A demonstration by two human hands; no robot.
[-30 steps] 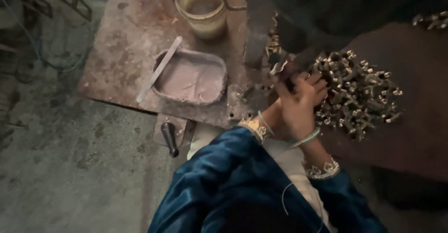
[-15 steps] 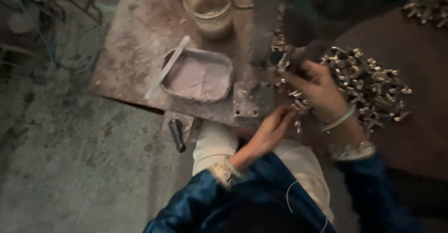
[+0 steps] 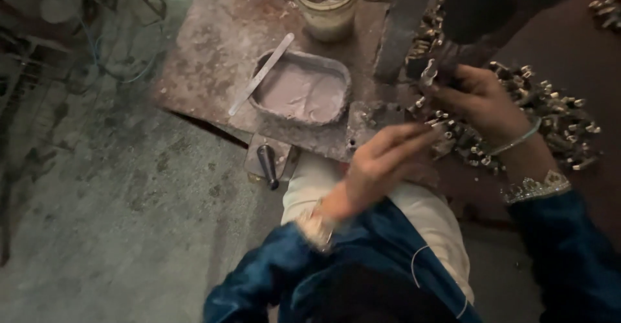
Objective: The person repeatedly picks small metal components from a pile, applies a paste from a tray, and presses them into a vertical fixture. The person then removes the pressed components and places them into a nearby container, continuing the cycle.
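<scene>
Heap of small silvery metal parts (image 3: pixel 543 122) lies on dark brown surface (image 3: pixel 582 51) at right edge of workbench. Right hand (image 3: pixel 482 100) rests on heap's near-left side, fingers curled, pinching one small metal piece (image 3: pixel 428 72) at fingertips. Left hand (image 3: pixel 381 164) hovers just beside heap's left edge, blurred, fingers extended; grip cannot be told. Further left: rusty metal tabletop (image 3: pixel 213 51), shallow rectangular tray of pinkish paste (image 3: pixel 301 93) with flat metal strip (image 3: pixel 262 74) leaning on rim, glass jar of cloudy liquid (image 3: pixel 323 3) behind.
</scene>
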